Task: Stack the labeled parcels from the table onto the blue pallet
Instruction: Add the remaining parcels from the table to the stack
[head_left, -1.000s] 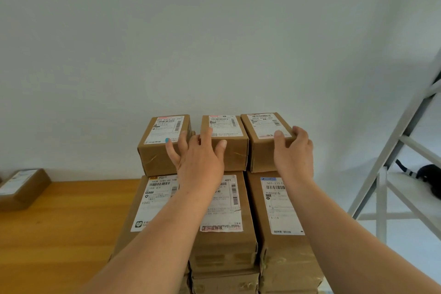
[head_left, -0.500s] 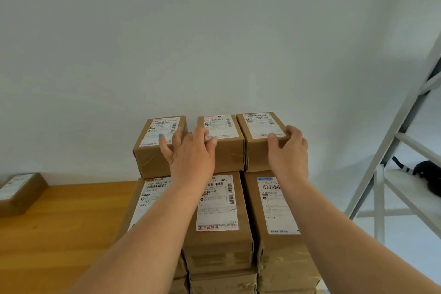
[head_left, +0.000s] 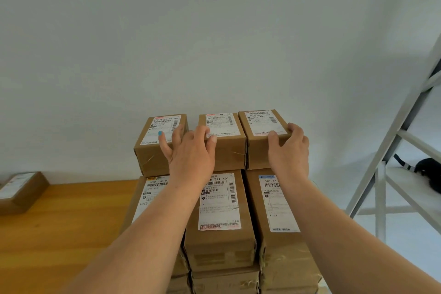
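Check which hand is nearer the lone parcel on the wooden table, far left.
Left. The left hand rests on the top-row parcels, on the side toward the lone parcel. The right hand grips the rightmost top parcel, farther away.

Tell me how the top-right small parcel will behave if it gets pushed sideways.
The top-right parcel is a squat, flat-bottomed cardboard box, so it should slide rather than roll or tip. Its taped sides look stiff, probably not buckling under the right hand. It sits at the stack's right edge, so a push rightward could drop it off.

Middle lower parcel [head_left: 220, 222] label: "T11 401"; left one [head_left: 145, 198]: "1045".
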Available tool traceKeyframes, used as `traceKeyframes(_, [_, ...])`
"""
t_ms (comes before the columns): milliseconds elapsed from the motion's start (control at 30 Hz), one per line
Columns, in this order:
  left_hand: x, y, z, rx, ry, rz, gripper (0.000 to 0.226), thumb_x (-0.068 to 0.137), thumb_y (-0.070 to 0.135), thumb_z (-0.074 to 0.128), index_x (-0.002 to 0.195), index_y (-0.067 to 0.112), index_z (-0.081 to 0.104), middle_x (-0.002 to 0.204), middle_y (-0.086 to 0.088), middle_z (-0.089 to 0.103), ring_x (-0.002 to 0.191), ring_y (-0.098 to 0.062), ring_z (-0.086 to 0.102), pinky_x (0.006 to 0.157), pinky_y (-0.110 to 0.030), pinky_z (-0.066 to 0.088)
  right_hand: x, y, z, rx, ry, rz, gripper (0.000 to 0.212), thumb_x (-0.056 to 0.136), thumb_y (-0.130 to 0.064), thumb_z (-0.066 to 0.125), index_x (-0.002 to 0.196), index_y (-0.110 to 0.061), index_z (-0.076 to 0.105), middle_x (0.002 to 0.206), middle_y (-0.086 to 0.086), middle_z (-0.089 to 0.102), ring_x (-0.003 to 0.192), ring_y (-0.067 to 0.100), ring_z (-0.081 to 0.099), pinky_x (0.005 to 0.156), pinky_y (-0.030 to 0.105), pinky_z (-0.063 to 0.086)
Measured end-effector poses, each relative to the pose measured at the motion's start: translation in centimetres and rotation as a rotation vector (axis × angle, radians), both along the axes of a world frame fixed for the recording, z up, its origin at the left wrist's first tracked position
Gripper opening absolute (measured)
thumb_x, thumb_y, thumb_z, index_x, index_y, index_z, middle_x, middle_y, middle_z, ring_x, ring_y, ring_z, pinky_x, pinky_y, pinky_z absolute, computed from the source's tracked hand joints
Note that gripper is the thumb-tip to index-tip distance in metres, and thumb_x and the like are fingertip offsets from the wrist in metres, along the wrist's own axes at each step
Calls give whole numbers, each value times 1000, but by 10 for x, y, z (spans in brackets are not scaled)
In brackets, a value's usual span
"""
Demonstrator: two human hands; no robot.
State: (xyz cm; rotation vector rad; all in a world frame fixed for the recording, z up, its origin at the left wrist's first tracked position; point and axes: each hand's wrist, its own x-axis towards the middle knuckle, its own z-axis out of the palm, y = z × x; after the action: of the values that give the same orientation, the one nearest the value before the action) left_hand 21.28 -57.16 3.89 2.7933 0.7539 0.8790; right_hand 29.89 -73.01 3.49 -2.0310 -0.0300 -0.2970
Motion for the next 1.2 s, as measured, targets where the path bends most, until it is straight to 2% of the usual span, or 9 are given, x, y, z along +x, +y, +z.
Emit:
traceKeyframes(167, [-1,3,1,6,-14,-2,38,99,54,24,125,37,46,132,8,57,146,-24,19,113,-52,-12,-3,3,2,-13,-35,-41,56,96,-43,49,146,-24,32,149,3,36,133,26,40,107,52,38])
traceKeyframes(267, [-4,8,3,18,-56,-20,38,99,53,28,129,35,45,137,6,54,145,-22,19,113,-49,-12,-11,9,10,-73,-159,-47,55,96,-41,49,146,-21,35,152,1,33,141,23,29,114,49,28])
traceKeyframes(367, [-12,19,7,-18,-197,-3,39,99,47,39,133,28,42,139,1,48,142,-21,25,115,-48,-4,-26,24,25,-152,-292,43,52,97,-42,47,145,-26,37,154,-3,31,145,18,22,118,45,22])
traceKeyframes(500, [-28,49,9,-226,-368,133,58,93,35,57,142,20,31,146,-5,37,140,-25,27,117,-50,11,-49,55,36,-325,-348,310,47,97,-41,48,143,-34,39,154,-10,31,146,15,18,120,44,17])
traceKeyframes(633, [-36,69,6,-521,-294,194,83,88,46,62,151,19,16,155,-8,26,142,-30,25,115,-53,22,-60,78,34,-502,-320,451,49,98,-39,49,145,-35,38,155,-11,30,148,15,12,122,42,5])
traceKeyframes(767, [-35,72,0,-637,-223,180,96,82,57,64,153,21,10,156,-9,24,141,-31,27,111,-56,28,-66,91,27,-613,-318,475,50,97,-39,49,146,-35,37,155,-11,31,149,16,11,122,43,-2])
traceKeyframes(967, [-33,71,-3,-642,-183,130,90,70,70,63,145,38,25,149,-2,23,135,-29,31,105,-57,34,-68,93,23,-622,-300,458,50,97,-39,49,145,-35,38,152,-11,36,147,14,15,122,44,-1])
traceKeyframes(1067, [-33,72,-6,-639,-184,95,78,69,71,65,136,39,39,146,1,23,130,-28,37,103,-56,38,-67,93,23,-610,-298,457,49,97,-39,50,144,-35,39,151,-11,37,146,14,19,122,42,-1])
traceKeyframes(1200, [-34,75,-6,-660,-210,38,68,71,68,66,129,38,45,140,3,26,118,-24,47,95,-49,48,-66,93,22,-596,-303,458,47,97,-37,50,143,-35,41,150,-12,39,145,13,21,121,41,-1])
